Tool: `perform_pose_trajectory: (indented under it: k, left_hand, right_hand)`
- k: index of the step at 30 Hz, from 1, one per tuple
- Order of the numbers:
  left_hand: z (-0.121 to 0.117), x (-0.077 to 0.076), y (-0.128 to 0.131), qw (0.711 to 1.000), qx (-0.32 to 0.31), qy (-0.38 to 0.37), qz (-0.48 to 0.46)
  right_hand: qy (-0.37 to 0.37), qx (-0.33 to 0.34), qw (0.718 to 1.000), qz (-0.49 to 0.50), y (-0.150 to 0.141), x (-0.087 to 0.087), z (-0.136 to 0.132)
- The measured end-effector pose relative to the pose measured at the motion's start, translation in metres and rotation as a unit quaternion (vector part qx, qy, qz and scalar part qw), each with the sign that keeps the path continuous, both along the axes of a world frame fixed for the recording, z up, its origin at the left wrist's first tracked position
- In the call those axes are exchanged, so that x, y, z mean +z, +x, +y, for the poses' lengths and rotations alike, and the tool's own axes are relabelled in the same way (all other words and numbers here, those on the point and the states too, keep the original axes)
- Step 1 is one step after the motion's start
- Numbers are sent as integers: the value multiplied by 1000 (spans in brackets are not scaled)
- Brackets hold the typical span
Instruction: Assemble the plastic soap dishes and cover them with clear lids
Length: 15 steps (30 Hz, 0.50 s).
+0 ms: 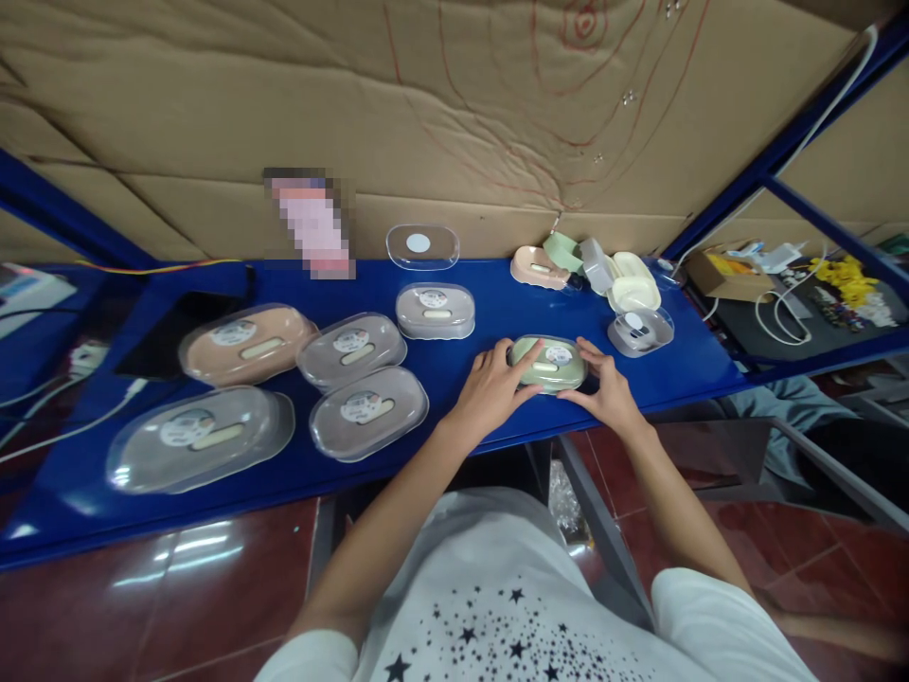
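Observation:
A green oval plastic box with a clear lid and a round printed label sits on the blue table near its front edge. My left hand grips its left end, with the thumb and a finger along the near and upper sides. At the other end my right hand is curved round it, fingers on the far side and thumb low at the near side. A grey lidded box stands up and left of my left hand. To the right of my right hand lies a clear lid with a white round sticker.
Several lidded boxes, among them a peach one, stand at the left. A loose clear lid leans against the cardboard at the back. Open peach, green and cream parts are piled at the back right. Cables and a black flat device lie far left.

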<state>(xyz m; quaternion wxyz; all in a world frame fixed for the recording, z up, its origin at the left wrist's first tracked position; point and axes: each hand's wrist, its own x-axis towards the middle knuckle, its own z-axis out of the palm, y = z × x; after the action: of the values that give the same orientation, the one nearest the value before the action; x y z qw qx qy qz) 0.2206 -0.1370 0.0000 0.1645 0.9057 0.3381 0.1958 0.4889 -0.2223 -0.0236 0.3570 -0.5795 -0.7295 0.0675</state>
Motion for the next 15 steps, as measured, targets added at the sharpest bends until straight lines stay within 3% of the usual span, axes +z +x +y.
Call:
perform_pose_trajectory:
  k: [5, 8, 11, 15]
  left_hand:
    - [2, -7, -1, 999, -17, -1, -43]
    - [1, -9, -2, 998, -28, -1, -54]
    - [0, -9, -4, 997, -43, 6, -62]
    - [1, -7, -5, 998, -27, -11, -60]
  right_hand:
    - [-27, 4, 995, -96, -6, 7, -1]
    - [-8, -5, 989, -148, -7, 9, -4]
    - [27, -13, 987, -155, -6, 6, -6]
    - [6, 6, 991, -130, -8, 7, -5]
